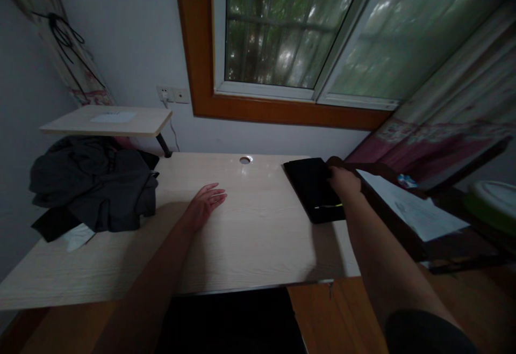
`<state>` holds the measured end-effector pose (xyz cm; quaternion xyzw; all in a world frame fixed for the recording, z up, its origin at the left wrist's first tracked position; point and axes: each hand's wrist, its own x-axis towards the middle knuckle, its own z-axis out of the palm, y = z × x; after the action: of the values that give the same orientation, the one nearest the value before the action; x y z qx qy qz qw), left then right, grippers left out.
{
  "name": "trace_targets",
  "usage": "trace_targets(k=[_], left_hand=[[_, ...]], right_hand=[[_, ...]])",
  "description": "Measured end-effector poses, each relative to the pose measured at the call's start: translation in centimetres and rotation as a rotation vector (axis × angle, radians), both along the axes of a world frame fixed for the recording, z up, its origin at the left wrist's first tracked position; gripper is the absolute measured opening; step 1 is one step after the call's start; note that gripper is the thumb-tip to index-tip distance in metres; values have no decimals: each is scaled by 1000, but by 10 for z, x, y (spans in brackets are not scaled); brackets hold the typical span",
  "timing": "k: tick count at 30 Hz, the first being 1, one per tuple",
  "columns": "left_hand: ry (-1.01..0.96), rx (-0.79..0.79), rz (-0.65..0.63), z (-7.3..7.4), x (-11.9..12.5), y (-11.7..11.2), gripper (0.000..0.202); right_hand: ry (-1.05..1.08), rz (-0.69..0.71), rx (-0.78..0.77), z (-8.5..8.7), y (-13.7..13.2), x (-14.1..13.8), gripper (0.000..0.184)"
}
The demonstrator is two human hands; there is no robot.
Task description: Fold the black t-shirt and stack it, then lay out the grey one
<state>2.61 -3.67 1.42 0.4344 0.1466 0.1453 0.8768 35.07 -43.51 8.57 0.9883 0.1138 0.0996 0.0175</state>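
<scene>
My left hand (206, 203) lies flat on the light wooden desk (258, 241), fingers stretched out, holding nothing. My right hand (342, 180) reaches to the desk's right edge and rests on a flat black object (310, 187), perhaps a tablet or notebook. Its fingers curl over the object's far right side, so the grip itself is partly hidden.
A heap of dark clothing (94, 187) covers the desk's left end under a small raised shelf (108, 120). A dark table with a white paper sheet (415, 211) stands right of the desk. A window (282, 31) and wall sockets (172, 94) are behind.
</scene>
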Motion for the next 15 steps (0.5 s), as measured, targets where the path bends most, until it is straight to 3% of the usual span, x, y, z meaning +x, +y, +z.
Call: trace_targets(k=[6, 10, 15], left_hand=[[12, 11, 5, 2, -1, -2, 39], [17, 22, -2, 3, -2, -2, 39], [20, 25, -13, 3, -2, -2, 39]], right_hand=[[-335, 256, 127, -20, 39, -31, 52], [-144, 410, 172, -48, 53, -23, 50], [16, 360, 222, -66, 48, -9, 55]])
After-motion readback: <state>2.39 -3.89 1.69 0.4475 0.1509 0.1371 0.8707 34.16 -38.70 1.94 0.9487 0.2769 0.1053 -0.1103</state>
